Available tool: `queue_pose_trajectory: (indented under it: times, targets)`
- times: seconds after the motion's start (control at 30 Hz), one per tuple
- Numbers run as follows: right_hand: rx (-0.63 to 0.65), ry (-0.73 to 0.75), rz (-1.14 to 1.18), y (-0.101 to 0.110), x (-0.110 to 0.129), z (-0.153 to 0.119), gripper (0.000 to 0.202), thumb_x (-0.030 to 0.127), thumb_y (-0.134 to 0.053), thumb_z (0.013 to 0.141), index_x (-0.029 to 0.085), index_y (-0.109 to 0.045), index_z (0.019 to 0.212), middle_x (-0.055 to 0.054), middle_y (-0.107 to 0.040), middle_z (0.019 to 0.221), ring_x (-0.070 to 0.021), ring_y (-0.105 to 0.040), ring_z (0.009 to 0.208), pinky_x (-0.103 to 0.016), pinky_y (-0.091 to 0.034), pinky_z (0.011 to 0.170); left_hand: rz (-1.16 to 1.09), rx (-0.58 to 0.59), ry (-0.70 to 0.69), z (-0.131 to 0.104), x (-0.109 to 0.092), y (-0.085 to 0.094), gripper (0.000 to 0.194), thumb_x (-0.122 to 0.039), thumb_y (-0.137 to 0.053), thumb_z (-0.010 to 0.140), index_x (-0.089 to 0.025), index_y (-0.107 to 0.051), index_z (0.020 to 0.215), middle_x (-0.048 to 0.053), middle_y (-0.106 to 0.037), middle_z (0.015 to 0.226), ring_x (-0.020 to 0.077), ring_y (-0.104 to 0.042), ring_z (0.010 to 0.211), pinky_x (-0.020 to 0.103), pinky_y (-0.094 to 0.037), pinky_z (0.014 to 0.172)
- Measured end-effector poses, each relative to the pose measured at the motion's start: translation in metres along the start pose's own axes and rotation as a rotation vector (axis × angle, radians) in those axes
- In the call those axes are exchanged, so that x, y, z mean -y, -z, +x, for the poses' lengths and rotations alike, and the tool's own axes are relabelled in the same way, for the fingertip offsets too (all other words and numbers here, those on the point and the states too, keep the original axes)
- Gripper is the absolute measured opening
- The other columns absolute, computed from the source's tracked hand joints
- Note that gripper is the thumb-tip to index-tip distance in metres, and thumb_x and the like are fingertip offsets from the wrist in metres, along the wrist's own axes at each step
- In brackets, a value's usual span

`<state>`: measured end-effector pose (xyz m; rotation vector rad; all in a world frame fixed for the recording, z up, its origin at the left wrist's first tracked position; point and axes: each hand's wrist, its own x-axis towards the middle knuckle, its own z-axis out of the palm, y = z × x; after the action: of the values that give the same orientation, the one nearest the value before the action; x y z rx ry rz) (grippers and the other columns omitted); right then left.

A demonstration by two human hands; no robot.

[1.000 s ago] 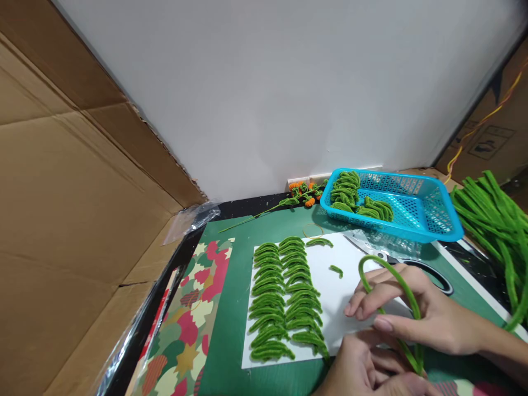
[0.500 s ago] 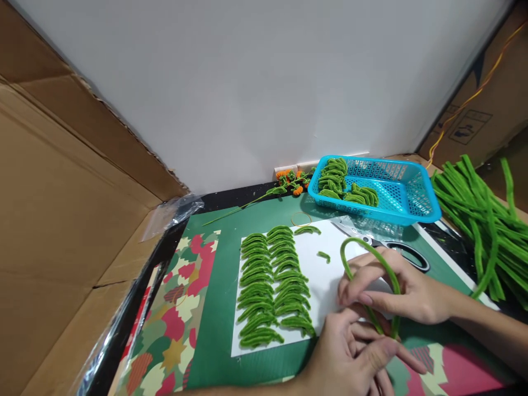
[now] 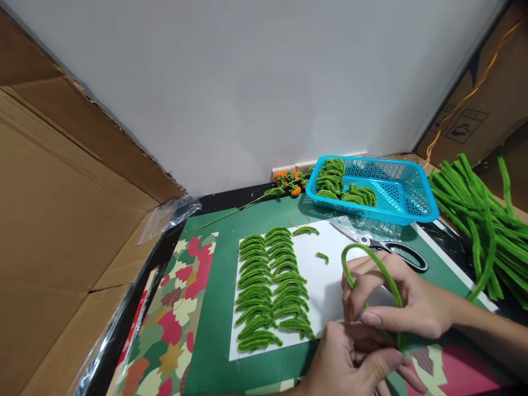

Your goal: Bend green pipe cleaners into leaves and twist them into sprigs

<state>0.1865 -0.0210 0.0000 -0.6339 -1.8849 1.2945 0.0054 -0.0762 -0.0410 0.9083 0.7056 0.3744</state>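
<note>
A green pipe cleaner [image 3: 373, 256] is bent into a tall loop between my two hands. My right hand [image 3: 406, 294] pinches one side of it between thumb and fingers. Just below, my left hand [image 3: 355, 360] has its fingers curled round the lower ends, which are partly hidden. Bent green pipe cleaner pieces [image 3: 253, 291] lie in two columns on a white sheet of paper [image 3: 319, 297], left of my hands. A small curled piece [image 3: 322, 257] lies apart on the paper. Scissors [image 3: 388, 247] with black handles rest behind my right hand.
A blue basket [image 3: 416, 212] holding more green pieces stands at the back. At the right is a pile of long green pipe cleaners [image 3: 482, 231]. An orange-flowered stem [image 3: 264, 195] lies near the wall. Cardboard [image 3: 61, 220] rises on the left.
My right thumb and fingers have drawn closer together on the pipe cleaner. The loop has shifted slightly, and my left hand has moved a little lower.
</note>
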Motion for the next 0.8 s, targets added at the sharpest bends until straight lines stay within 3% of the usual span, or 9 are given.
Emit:
queue_pose_trajectory:
  times: [0.1, 0.2, 0.3, 0.4, 0.57, 0.67, 0.8]
  targets:
    - [-0.026, -0.016, 0.041, -0.003, -0.003, 0.0, 0.029, 0.039, -0.068, 0.097, 0.019, -0.078, 0.079, -0.005, -0.068, 0.069, -0.0185, -0.06, 0.071, -0.032, -0.047, 0.07, -0.004, -0.006, 0.008, 0.001, 0.0, 0.002, 0.07, -0.077, -0.077, 0.076, -0.009, -0.067, 0.09, 0.01, -0.074, 0.078, 0.0038, -0.053, 0.044, 0.015, -0.044, 0.043]
    - [-0.01, 0.013, 0.121, -0.004, -0.003, 0.001, 0.035, 0.037, -0.063, 0.101, 0.02, -0.078, 0.074, -0.007, -0.072, 0.069, -0.0192, -0.062, 0.07, -0.033, -0.05, 0.071, -0.023, 0.031, -0.009, 0.004, 0.005, 0.005, 0.067, -0.073, -0.076, 0.08, -0.01, -0.065, 0.098, 0.009, -0.073, 0.08, 0.004, -0.055, 0.043, 0.014, -0.042, 0.041]
    - [-0.004, 0.065, 0.145, -0.003, 0.001, 0.002, 0.038, 0.036, -0.057, 0.105, 0.02, -0.084, 0.084, -0.009, -0.079, 0.078, -0.0201, -0.067, 0.073, -0.033, -0.054, 0.073, -0.059, 0.05, -0.032, 0.005, 0.01, 0.007, 0.075, -0.066, -0.08, 0.082, -0.013, -0.055, 0.128, 0.009, -0.076, 0.087, 0.005, -0.057, 0.042, 0.014, -0.044, 0.041]
    - [-0.007, 0.072, 0.125, -0.001, 0.003, 0.002, 0.038, 0.039, -0.053, 0.107, 0.02, -0.086, 0.101, -0.011, -0.083, 0.093, -0.021, -0.072, 0.079, -0.034, -0.057, 0.078, -0.051, 0.027, -0.04, 0.004, 0.009, 0.007, 0.086, -0.061, -0.082, 0.083, -0.014, -0.044, 0.143, 0.01, -0.077, 0.089, 0.0051, -0.057, 0.043, 0.014, -0.046, 0.043]
    - [-0.025, 0.06, 0.133, 0.001, -0.003, 0.0, 0.035, 0.036, -0.053, 0.107, 0.02, -0.084, 0.113, -0.012, -0.082, 0.113, -0.026, -0.074, 0.109, -0.039, -0.055, 0.099, -0.014, 0.035, -0.05, 0.003, 0.003, 0.005, 0.084, -0.064, -0.079, 0.084, -0.013, -0.045, 0.141, 0.008, -0.076, 0.084, 0.0046, -0.055, 0.042, 0.013, -0.045, 0.041]
    - [0.01, 0.127, 0.096, 0.002, -0.006, 0.001, 0.033, 0.035, -0.056, 0.106, 0.019, -0.085, 0.108, -0.012, -0.083, 0.111, -0.0257, -0.072, 0.116, -0.04, -0.048, 0.11, -0.039, 0.058, -0.083, 0.004, 0.003, 0.002, 0.074, -0.064, -0.079, 0.084, -0.014, -0.051, 0.13, 0.007, -0.075, 0.082, 0.0034, -0.053, 0.043, 0.013, -0.046, 0.043]
    - [0.049, 0.11, 0.063, 0.002, -0.005, 0.003, 0.034, 0.036, -0.058, 0.104, 0.019, -0.085, 0.092, -0.01, -0.084, 0.1, -0.0257, -0.071, 0.117, -0.042, -0.041, 0.116, -0.1, 0.049, -0.078, 0.006, 0.007, 0.002, 0.083, -0.064, -0.081, 0.082, -0.018, -0.043, 0.139, 0.003, -0.074, 0.081, 0.0042, -0.054, 0.042, 0.013, -0.046, 0.042]
